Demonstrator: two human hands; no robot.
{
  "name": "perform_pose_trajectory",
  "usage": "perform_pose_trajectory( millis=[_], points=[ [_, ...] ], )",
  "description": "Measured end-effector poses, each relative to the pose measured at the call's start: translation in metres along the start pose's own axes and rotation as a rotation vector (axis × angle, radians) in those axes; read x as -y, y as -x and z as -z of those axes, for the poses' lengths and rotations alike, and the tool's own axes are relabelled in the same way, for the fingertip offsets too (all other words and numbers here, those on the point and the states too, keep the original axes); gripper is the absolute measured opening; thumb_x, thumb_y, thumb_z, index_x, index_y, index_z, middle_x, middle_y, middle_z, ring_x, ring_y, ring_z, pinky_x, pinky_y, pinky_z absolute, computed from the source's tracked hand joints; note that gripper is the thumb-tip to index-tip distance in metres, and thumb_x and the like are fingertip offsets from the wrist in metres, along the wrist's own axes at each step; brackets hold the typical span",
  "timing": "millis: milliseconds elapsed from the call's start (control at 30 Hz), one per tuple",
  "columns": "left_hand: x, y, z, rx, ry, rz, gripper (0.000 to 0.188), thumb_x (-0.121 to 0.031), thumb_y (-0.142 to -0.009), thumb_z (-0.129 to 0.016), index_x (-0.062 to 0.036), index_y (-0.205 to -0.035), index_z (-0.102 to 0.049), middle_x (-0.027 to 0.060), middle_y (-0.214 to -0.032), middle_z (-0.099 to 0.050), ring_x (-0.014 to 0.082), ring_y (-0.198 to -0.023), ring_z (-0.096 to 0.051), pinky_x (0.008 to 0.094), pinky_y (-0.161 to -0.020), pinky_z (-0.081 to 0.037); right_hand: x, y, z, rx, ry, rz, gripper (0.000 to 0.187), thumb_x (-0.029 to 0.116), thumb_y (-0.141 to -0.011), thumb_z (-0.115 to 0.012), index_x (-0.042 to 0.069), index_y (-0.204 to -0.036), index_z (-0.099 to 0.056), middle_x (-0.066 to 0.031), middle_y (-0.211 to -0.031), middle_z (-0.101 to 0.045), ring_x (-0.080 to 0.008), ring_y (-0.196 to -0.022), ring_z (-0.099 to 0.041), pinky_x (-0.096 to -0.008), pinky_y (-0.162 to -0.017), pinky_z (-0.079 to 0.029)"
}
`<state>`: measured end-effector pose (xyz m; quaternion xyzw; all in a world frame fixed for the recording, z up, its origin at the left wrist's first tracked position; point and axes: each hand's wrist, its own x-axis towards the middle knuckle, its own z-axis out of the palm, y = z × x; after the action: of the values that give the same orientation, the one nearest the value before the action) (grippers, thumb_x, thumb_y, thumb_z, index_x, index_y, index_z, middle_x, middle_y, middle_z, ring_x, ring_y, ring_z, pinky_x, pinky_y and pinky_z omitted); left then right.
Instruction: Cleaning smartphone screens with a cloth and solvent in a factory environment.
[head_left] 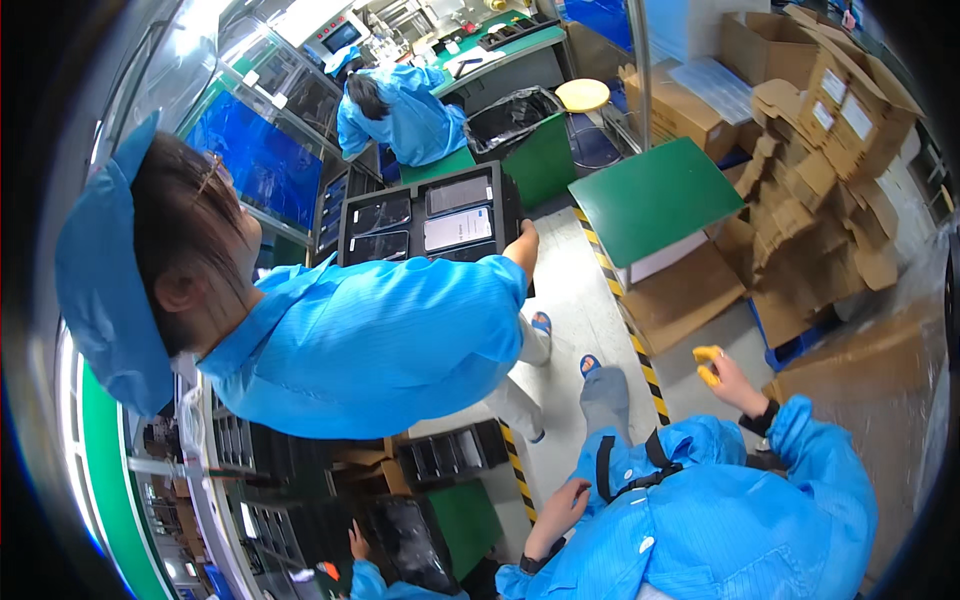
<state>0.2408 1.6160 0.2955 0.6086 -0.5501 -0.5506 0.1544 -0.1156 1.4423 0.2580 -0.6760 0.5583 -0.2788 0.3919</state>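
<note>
My right hand point(733, 382) hangs out to my right with nothing in it. Yellow finger cots point(707, 364) cover fingertips, which are loosely bent and a little apart. Beside the front of my blue coat point(700, 530) is my left hand point(562, 514), bare, its fingers relaxed and partly turned from view; nothing shows in it. Close on my left stands a co-worker in a blue coat and cap point(380, 340), whose hand point(522, 248) grips a black tray point(345, 225). Several phones point(458, 230) lie in the tray's compartments, one with a lit white screen.
A green-topped table point(655, 200) stands ahead, with cardboard boxes point(840, 120) heaped to its right. Yellow-black tape point(645, 370) edges the walkway. A green bin point(535, 150) with a black liner and a yellow stool point(583, 95) stand farther off. Another worker point(400, 110) sits at a bench.
</note>
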Motion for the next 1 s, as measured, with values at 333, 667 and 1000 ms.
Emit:
perform_pose_trajectory(
  millis=[333,667,1000],
  points=[
    [-0.069,-0.276,0.194,-0.178,-0.226,-0.11,0.024,-0.015,-0.092,-0.045,-0.0028,-0.109,-0.057,0.0216,-0.104,-0.06,0.0382,-0.1,-0.057,0.0433,-0.084,-0.045,-0.021,-0.37,-0.04,0.018,-0.208,-0.187,0.026,0.011,-0.091,-0.056,0.001,-0.116,-0.055,-0.0072,-0.095,-0.06,-0.0119,-0.07,-0.056,-0.0258,-0.063,-0.048],
    [-0.151,-0.496,0.305,-0.212,0.008,-0.073,0.026,-0.01,-0.092,-0.047,-0.0004,-0.115,-0.054,0.0211,-0.11,-0.059,0.035,-0.103,-0.058,0.039,-0.089,-0.045,-0.135,-0.666,-0.046,0.038,-0.044,-0.264,0.028,0.01,-0.086,-0.056,-0.001,-0.111,-0.058,-0.0116,-0.089,-0.065,-0.0167,-0.067,-0.062,-0.0292,-0.058,-0.051],
    [-0.256,-0.694,0.417,-0.008,0.101,-0.267,0.045,-0.007,-0.093,-0.045,0.0014,-0.136,-0.037,0.0224,-0.131,-0.049,0.0331,-0.122,-0.048,0.0369,-0.102,-0.037,-0.103,-0.869,-0.016,0.224,0.248,-0.275,0.027,0.013,-0.078,-0.063,-0.002,-0.1,-0.064,-0.0206,-0.094,-0.067,-0.0341,-0.09,-0.064,-0.04,-0.081,-0.05]
  ],
)
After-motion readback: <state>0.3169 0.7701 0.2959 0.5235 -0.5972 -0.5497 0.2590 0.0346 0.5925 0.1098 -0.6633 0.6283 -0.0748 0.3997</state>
